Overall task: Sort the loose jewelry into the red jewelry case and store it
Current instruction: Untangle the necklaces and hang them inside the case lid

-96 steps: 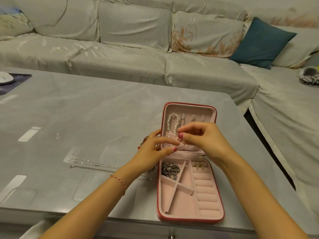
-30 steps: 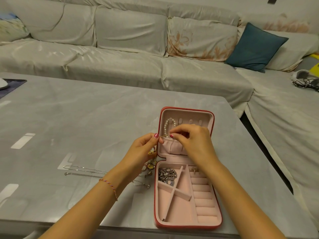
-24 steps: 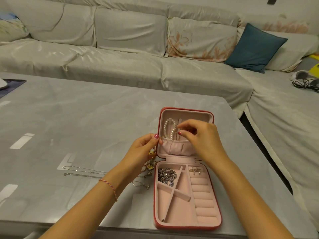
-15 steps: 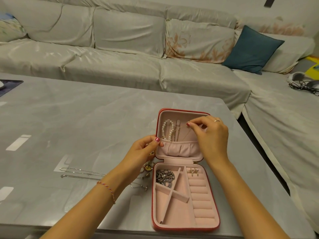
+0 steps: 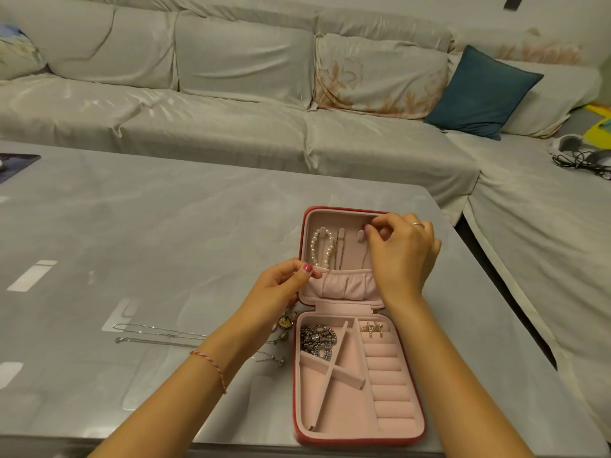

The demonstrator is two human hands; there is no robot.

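Two halves of the red jewelry case [image 5: 417, 404] lie open and flat on the grey table [image 5: 148, 233], near its front right corner, lid half farther from the person. Pink lining throughout. In the lid, a pearl bracelet [image 5: 321, 246] hangs on the leftmost hook strap, its lower end running behind the gathered pocket [image 5: 347, 285].

Right hand [image 5: 403, 256]: over the lid's upper right, thumb and forefinger pinched together beside a hook strap [image 5: 361, 237]. What they pinch is too small to make out. A ring sits on one finger.

Left hand [image 5: 281, 292]: at the lid's left edge, thumb and forefinger curled and pinching the upper left corner of the pocket, just below the pearls. A braided cord is tied round the wrist.

Tray half, nearer than both hands: a heap of silver chain [image 5: 317, 340] in the top left compartment; a pair of sparkling cross-shaped pieces [image 5: 373, 328] at the top of the ring rolls, below the right wrist. Two dividers cross in the left section.

On the table, left of the case and partly hidden under the left forearm: thin silver necklaces [image 5: 155, 335] stretched out, and small gold-toned pieces [image 5: 285, 322] just beside the case edge.

Beyond the table: a covered sofa [image 5: 231, 104] with a teal cushion [image 5: 479, 94]. A dark mat [image 5: 16, 161] lies at the far left edge.
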